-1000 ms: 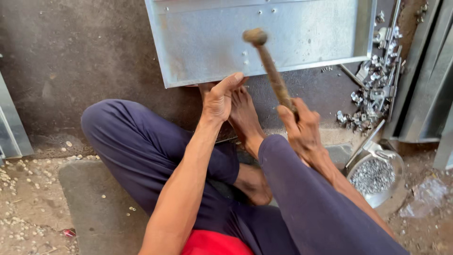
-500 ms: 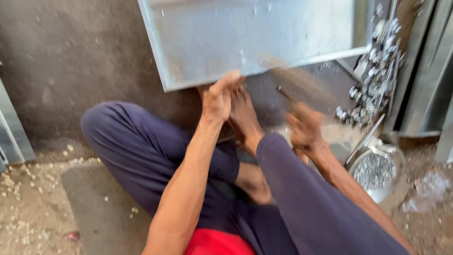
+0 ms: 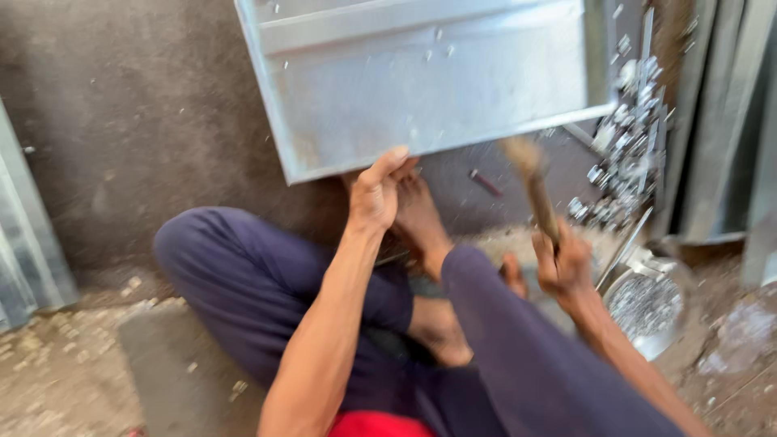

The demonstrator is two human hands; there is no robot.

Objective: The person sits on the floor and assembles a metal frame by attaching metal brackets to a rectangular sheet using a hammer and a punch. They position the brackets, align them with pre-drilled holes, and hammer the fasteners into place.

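Your left hand (image 3: 376, 190) is curled over the near edge of the flat grey sheet-metal panel (image 3: 429, 81), thumb on top, with your bare foot (image 3: 421, 214) just beside it under that edge. The panel lies on the dark floor ahead of your crossed legs. Your right hand (image 3: 562, 263) is clenched around the wooden-handled hammer (image 3: 534, 190), its blurred head raised near the panel's lower right corner. A round metal bowl of small fasteners (image 3: 647, 303) sits just right of that hand.

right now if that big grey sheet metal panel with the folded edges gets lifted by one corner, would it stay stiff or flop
The grey sheet metal panel would probably stay fairly stiff, since folded lips run along its edges. It looks thin, so likely light for its size, though the flat middle may flex a little. The left hand at its near edge suggests it slides easily on the floor.
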